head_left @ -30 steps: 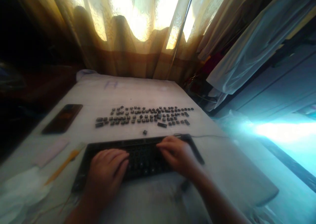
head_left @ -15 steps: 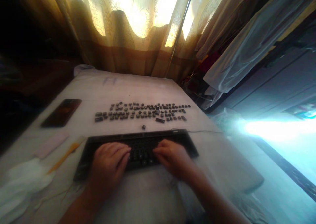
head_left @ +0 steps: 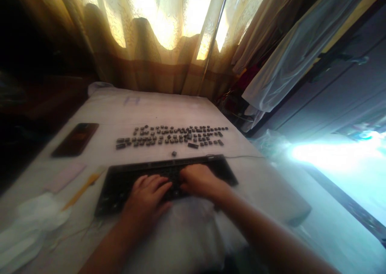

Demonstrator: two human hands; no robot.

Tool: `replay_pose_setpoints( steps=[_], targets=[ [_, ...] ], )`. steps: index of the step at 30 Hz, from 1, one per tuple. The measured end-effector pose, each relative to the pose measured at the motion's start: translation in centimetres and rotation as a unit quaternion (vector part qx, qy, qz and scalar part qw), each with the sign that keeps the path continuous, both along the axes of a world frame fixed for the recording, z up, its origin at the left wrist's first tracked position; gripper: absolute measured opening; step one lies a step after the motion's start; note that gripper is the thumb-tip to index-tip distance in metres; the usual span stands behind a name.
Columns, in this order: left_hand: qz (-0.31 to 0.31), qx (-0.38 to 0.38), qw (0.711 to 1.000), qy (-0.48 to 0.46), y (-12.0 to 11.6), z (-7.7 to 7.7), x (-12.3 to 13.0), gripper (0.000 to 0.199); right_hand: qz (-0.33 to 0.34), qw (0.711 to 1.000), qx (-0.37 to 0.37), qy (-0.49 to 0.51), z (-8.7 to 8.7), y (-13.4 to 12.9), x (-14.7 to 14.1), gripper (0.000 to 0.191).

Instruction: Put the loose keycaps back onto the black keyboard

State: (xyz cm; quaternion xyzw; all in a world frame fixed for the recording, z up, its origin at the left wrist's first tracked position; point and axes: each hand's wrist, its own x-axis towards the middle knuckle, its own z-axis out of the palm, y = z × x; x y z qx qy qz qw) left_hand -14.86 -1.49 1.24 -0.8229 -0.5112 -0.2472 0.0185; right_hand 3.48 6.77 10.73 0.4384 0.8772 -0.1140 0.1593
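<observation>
Keyboard (head_left: 171,170) under 2 hands, loose keycaps (head_left: 167,141) just beyond

We see the black keyboard on the table (head_left: 175,109), directly beneath both hands. The left hand (head_left: 149,193) lies over its middle, fingers spread, gripping nothing that we can make out. The right hand (head_left: 196,179), just beside it, is curled with the knuckles up; its fingertips are hidden, so we cannot tell whether they pinch anything.

Ahead of the hands, the keycaps sit in uneven rows, and 1 lone keycap (head_left: 174,153) lies between those rows and the keyboard. If the right hand slipped forward under force, we think the keyboard could slide into that piece and disturb the rows. A cable (head_left: 244,157) runs off beyond the right hand; a snag there might twist the keyboard. Because the right hand covers its own fingertips, we might miss a small part dropping or sitting crooked.

Outward from the left hand lie an orange tool (head_left: 79,192) and a crumpled white sheet (head_left: 39,213); a wide sweep of that forearm could drag either.
</observation>
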Motion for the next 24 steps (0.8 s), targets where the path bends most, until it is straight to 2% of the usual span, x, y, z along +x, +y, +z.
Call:
replay_pose_setpoints(
  steps=[5,10,15,18,21,24],
  targets=[
    [0.002,-0.013,1.0,-0.011,0.0,-0.5,0.1,0.038,0.003,1.0,-0.002,0.001,0.2,0.4,-1.0,0.022],
    [0.008,-0.007,1.0,-0.021,0.0,-0.2,0.4,0.036,-0.009,0.999,-0.017,0.036,0.6,1.5,0.3,0.018],
    [0.006,-0.002,1.0,-0.019,0.0,-0.1,0.4,0.036,-0.053,0.994,0.005,0.096,0.9,0.7,4.3,0.025],
    [0.004,-0.004,1.0,-0.015,0.0,-0.2,0.3,0.036,-0.069,0.992,-0.048,0.099,0.5,-1.4,7.5,0.02],
    [0.003,0.004,1.0,-0.008,0.1,-0.3,0.2,0.035,-0.034,0.993,-0.061,0.09,-0.6,-3.7,10.3,0.017],
    [0.008,0.014,1.0,-0.003,0.0,-0.4,0.1,0.033,-0.024,0.997,0.005,0.071,-2.5,-5.0,12.0,0.019]
  ],
)
